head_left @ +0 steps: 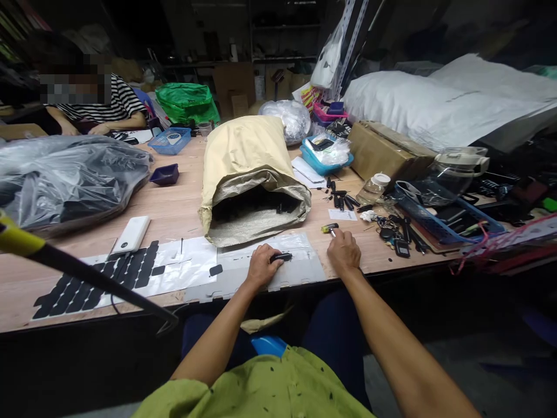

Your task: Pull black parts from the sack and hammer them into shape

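Note:
My left hand (261, 268) rests over the grey sheet at the table's front edge, its fingers closed on a small black elongated part (284, 256). To the right, my right hand (344, 252) is closed around a small tool with a yellow-and-black end (329, 228) and a bit of silver metal; the rest of it is hidden by the fingers. Beyond both hands a large cream sack (248, 145) lies on its side, its mouth facing me, with dark things inside. A sheet of black stickers (100, 278) lies to the left, one loose black sticker (216, 270) near my left hand.
A white power bank (133, 234) lies on the stickers. Several black parts (343, 200), a jar (373, 188), keys (387, 232) and a blue basket (452, 217) occupy the right. A dark pole (100, 278) crosses at left. A person in stripes (124, 98) sits opposite.

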Action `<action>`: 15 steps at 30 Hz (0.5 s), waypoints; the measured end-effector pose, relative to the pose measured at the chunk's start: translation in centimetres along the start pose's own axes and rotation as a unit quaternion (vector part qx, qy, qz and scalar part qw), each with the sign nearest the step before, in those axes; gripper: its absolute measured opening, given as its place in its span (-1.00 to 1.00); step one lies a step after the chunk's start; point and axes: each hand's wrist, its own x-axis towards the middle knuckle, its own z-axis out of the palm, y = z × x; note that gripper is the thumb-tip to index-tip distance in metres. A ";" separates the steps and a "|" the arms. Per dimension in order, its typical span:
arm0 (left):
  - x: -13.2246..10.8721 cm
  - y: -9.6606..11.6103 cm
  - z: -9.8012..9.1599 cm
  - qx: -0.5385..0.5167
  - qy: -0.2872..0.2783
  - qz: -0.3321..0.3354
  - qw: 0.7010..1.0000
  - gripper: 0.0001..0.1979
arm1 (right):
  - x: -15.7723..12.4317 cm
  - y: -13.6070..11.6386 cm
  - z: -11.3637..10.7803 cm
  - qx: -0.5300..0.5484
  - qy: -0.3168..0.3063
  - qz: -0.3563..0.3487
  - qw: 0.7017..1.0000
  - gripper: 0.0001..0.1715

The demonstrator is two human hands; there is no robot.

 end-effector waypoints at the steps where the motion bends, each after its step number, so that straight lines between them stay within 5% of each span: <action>1: 0.1 0.0 0.0 -0.004 0.000 -0.006 1.000 -0.83 | 0.0 -0.1 -0.4 0.023 -0.013 0.009 1.000 -0.63; 5: 0.2 0.1 0.1 -0.014 -0.002 -0.018 1.000 -0.82 | -1.7 -1.2 -2.0 0.184 -0.048 0.000 0.982 -0.62; 9: 0.3 0.3 0.3 -0.009 -0.002 -0.031 0.999 -0.82 | -5.1 -3.5 -3.7 0.347 -0.087 -0.079 0.931 -0.62; 15: 0.5 0.6 0.4 0.000 0.001 -0.041 0.999 -0.84 | -7.8 -5.4 -3.7 0.374 -0.097 -0.122 0.914 -0.65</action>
